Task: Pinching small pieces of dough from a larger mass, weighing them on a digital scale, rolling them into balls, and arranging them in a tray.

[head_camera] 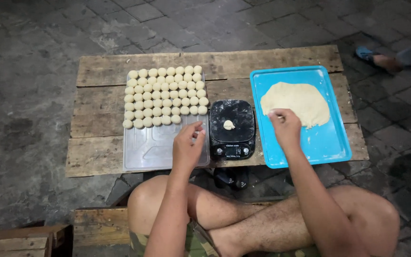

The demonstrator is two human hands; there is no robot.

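Observation:
My right hand (285, 127) pinches at the near edge of a flat mass of pale dough (296, 102) on a blue tray (331, 147). My left hand (187, 146) hovers with loosely curled fingers over the bare near part of a metal tray (151, 150), holding nothing that I can see. Several rows of small dough balls (165, 97) fill the far half of that tray. Between the trays stands a black digital kitchen scale (232, 128) with one small lump of dough (229, 125) on its platform.
Everything rests on a low table of weathered wooden planks (96, 143) over stone paving. My bare knees are just below the table's near edge. Another person's feet in blue sandals (372, 56) are at the far right. A wooden crate (20, 240) sits at the bottom left.

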